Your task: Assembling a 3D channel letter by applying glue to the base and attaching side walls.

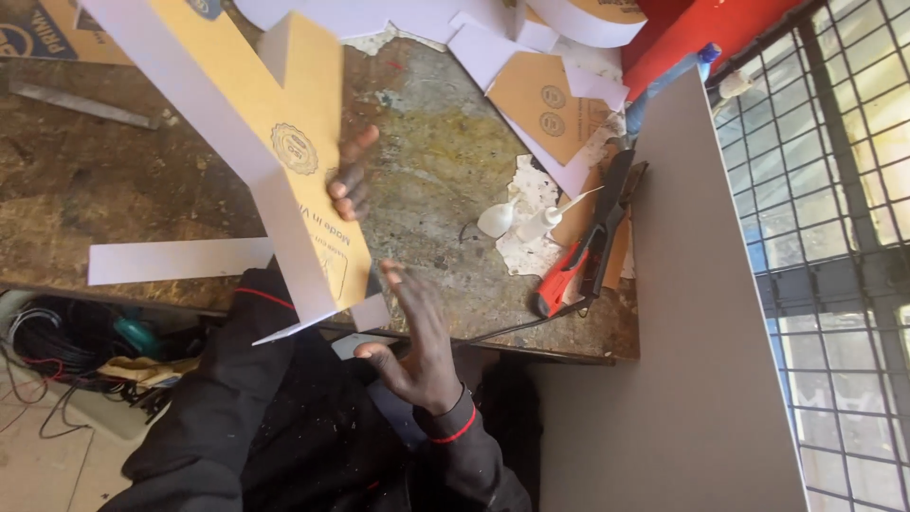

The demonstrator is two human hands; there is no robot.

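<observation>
held piece: a glued cardboard shape (284, 123), tan on the broad faces and white on the edge strips, is lifted above the bench (427, 171) at the left centre of the view.
long axis: it runs on a diagonal, from the upper left corner of the view down to the lower right, where it ends near the bench edge. a short branch sticks up from it near the top.
pointing: the lower end points toward the person's body, the upper end points away and goes out of the view.
left hand (353, 180): it is behind the piece, only the fingers come around the right edge. they are closed on the cardboard shape and grip it.
right hand (417, 341): it is open, fingers spread and straight, palm turned to the piece. it is just beside the lower end. whether it touches cannot be told.
sleeves: black with a thin red line at the cuff.
bench: worn and stained, with a loose white strip (180, 259) lying flat at the left.
glue bottles (521, 220): two small white ones with pointed tips, lying to the right of the hands.
red cutter (569, 275): red and black tool, lying near the bottles.
grey board (701, 332): a big flat sheet standing at the right side, against a metal grid window (834, 190).
more cardboard scraps (550, 104): tan and white pieces at the far side of the bench.
</observation>
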